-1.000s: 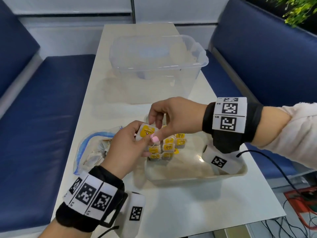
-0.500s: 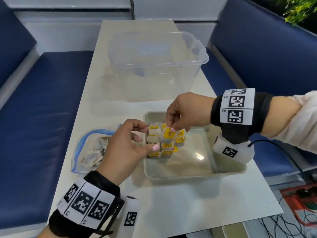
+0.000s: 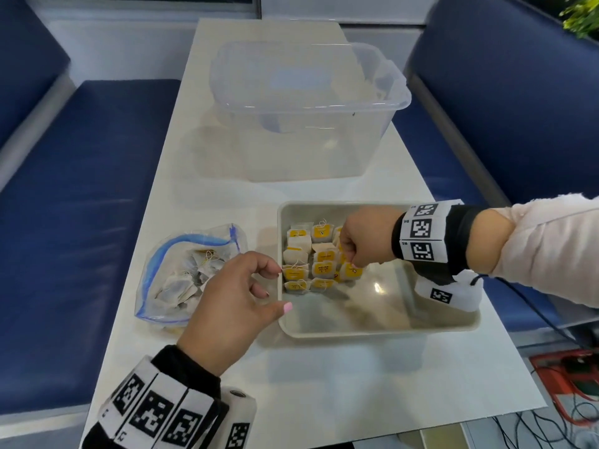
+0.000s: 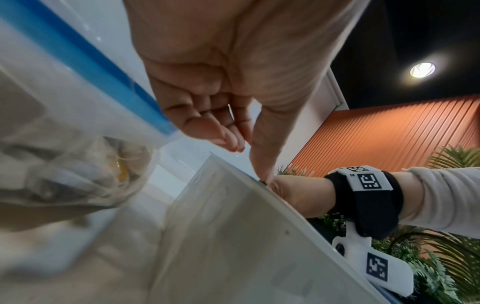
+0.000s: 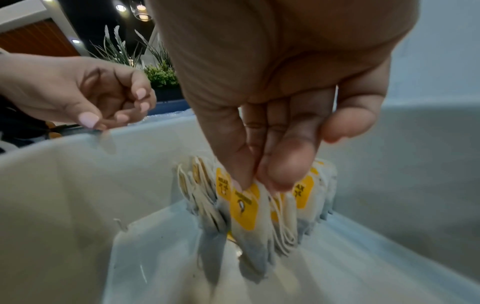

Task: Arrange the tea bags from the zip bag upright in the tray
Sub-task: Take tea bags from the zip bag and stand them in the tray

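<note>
A beige tray point(image 3: 379, 328) sits on the white table and holds several tea bags point(image 3: 311, 254) with yellow tags, standing in rows at its far left corner. My right hand point(image 3: 355, 266) reaches down into the tray and pinches the top of one tea bag point(image 3: 351, 273) at the right end of the rows. The right wrist view shows thumb and fingers point(image 5: 283, 174) pinching that tea bag point(image 5: 246, 207) against the others. My left hand point(image 3: 282, 288) hovers at the tray's left rim, fingers loosely curled and holding nothing. The zip bag point(image 3: 175, 280) lies left of the tray with more tea bags inside.
A large clear plastic bin point(image 3: 304, 102) stands on the table beyond the tray. Blue benches point(image 3: 81, 189) flank the table on both sides. Cables and a red object point(image 3: 570, 390) lie on the floor at the right.
The tea bag passed from my left hand to my right, which lowered it into the tray beside the rows. My left hand let go and dropped to the tray's left rim.
</note>
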A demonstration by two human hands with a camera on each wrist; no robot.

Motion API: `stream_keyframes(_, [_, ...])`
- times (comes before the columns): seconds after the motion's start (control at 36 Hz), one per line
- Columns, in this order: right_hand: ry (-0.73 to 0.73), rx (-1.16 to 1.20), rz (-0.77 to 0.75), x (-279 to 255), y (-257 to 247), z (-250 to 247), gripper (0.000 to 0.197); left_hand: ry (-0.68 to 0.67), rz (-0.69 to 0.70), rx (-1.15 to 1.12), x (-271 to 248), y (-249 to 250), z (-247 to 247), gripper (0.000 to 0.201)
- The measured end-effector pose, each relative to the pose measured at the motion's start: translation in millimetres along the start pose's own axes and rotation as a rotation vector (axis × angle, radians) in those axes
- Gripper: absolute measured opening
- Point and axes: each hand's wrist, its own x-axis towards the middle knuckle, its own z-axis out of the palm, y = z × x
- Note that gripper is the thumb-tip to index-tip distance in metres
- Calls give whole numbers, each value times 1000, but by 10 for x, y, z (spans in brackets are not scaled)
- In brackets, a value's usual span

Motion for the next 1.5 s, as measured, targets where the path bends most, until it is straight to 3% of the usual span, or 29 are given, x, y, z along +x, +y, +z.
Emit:
stream_keyframes(0.25, [106, -11, 64, 126, 17, 56, 18, -21, -20, 12, -6, -31, -13, 44])
stream_keyframes(0.36, [84, -31, 69, 132, 30, 77, 18, -27, -22, 16, -7, -15, -13, 43])
stream_keyframes(0.69, [66, -19, 33, 93, 53, 108, 3, -39, -22, 28, -14, 2, -24, 43])
stream_keyframes(0.83, [77, 2, 31, 31, 96, 80, 21, -39, -22, 28, -23, 13, -20, 43])
stream_keyframes(0.92, [17, 25, 17, -48, 121, 45, 17, -43, -24, 23, -22, 19, -22, 42])
stream_keyframes(1.0, [-137, 8, -10, -128, 135, 33, 9, -50, -26, 34, -28, 27, -21, 42])
stream_keyframes(1.17, [-328, -124, -49, -74, 96, 181, 34, -66, -46, 31, -36, 52, -6, 40])
stream_keyframes(1.39, [-350, -277, -99, 118, 105, 326, 52, -75, -66, 13, -47, 50, -8, 37])
stream_keyframes(1.5, [-361, -297, -81, 178, 113, 342, 48, -84, -66, 14, -42, 48, -13, 37])
